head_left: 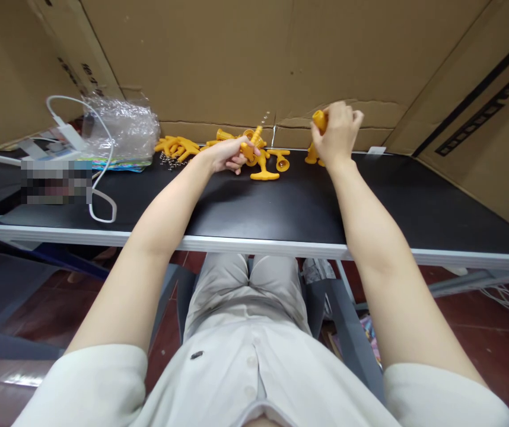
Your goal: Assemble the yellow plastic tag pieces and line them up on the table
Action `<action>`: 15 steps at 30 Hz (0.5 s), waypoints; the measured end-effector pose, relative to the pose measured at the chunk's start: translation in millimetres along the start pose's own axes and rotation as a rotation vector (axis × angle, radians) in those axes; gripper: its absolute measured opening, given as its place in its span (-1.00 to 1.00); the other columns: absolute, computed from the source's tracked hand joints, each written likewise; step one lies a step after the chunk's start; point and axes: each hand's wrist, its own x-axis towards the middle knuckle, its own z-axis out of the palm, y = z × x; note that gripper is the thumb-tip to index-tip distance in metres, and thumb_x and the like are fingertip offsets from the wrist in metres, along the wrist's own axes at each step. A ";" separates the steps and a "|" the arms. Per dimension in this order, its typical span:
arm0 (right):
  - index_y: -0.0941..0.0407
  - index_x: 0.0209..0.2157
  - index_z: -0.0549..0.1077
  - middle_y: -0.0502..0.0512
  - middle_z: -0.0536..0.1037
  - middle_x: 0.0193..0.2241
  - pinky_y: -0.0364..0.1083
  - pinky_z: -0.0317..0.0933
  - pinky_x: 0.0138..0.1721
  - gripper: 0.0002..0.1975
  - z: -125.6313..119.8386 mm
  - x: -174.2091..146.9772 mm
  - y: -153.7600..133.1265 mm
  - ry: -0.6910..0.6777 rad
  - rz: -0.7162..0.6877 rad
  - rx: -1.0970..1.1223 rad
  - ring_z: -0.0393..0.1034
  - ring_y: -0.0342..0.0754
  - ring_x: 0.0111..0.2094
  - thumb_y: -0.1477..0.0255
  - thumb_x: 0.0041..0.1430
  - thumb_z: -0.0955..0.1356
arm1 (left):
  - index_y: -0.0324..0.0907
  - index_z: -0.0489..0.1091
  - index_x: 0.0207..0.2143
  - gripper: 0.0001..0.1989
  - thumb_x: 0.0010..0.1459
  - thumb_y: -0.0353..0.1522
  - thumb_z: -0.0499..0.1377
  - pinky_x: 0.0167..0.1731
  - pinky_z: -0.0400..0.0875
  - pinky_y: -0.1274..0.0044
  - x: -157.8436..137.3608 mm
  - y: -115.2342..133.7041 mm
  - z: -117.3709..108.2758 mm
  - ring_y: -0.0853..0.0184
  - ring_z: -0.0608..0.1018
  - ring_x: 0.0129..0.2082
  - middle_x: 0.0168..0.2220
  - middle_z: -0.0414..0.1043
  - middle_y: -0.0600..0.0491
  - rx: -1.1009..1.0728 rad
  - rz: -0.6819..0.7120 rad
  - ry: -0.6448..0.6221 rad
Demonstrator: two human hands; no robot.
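Watching from afar, I have my left hand's [228,156] fingers closed on a yellow rod [257,136], over the yellow parts [264,175] on the table [263,210]. My right hand's [339,131] fingers clamp a yellow tube [320,122] farther right, near the cardboard [214,65].

Head-worn view, looking forward and down, over black table [263,207]

Yellow pieces [264,176], white cable [114,209] on black tabletop [263,213]

Yellow ridged piece [257,135], slanting upward, yellow tubular piece [319,121] (round-ended), well apart.
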 end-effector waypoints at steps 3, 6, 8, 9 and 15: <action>0.15 0.18 0.42 0.42 0.50 0.33 0.26 0.00 0.48 -0.74 -6.6 -0.7 6.1 0.035 0.128 0.000 0.30 0.28 0.35 0.37 0.58 0.33 | -0.14 0.52 -0.22 -0.77 0.51 -0.33 0.11 -0.66 0.23 0.68 1.7 1.3 -9.4 0.56 -0.04 -0.81 -0.67 -0.12 0.33 -0.093 0.063 0.127; 0.07 0.21 0.38 0.40 0.48 0.35 0.33 -0.06 0.48 -0.75 -6.2 -2.6 17.0 0.013 0.196 0.049 0.25 0.32 0.41 0.39 0.59 0.28 | -0.13 0.48 -0.11 -0.81 0.58 -0.37 0.08 -0.65 0.13 0.71 5.1 0.9 -23.5 0.57 -0.06 -0.80 -0.64 -0.16 0.35 -0.215 0.126 0.322; -0.01 0.22 0.35 0.37 0.47 0.36 0.40 -0.10 0.48 -0.75 -2.7 -4.3 26.3 -0.015 0.227 0.083 0.22 0.34 0.45 0.40 0.60 0.25 | -0.11 0.42 -0.12 -0.85 0.61 -0.33 0.13 -0.65 0.09 0.72 7.9 -2.2 -34.8 0.59 -0.08 -0.80 -0.63 -0.17 0.37 -0.299 0.150 0.450; 0.00 0.22 0.35 0.39 0.47 0.36 0.38 -0.07 0.48 -0.74 -0.3 -5.1 31.0 -0.018 0.254 0.068 0.23 0.33 0.45 0.41 0.60 0.26 | -0.11 0.39 -0.15 -0.83 0.62 -0.30 0.16 -0.65 0.08 0.72 9.1 -4.6 -40.7 0.60 -0.08 -0.80 -0.63 -0.17 0.38 -0.334 0.159 0.504; 0.17 0.16 0.43 0.53 0.51 0.32 0.21 0.17 0.42 -0.77 14.5 -7.8 55.7 -0.009 0.414 -0.059 0.38 0.25 0.41 0.42 0.58 0.36 | -0.09 0.37 -0.17 -0.79 0.65 -0.29 0.13 -0.71 0.11 0.69 12.1 -20.0 -69.9 0.58 -0.06 -0.82 -0.67 -0.08 0.40 -0.498 0.130 0.709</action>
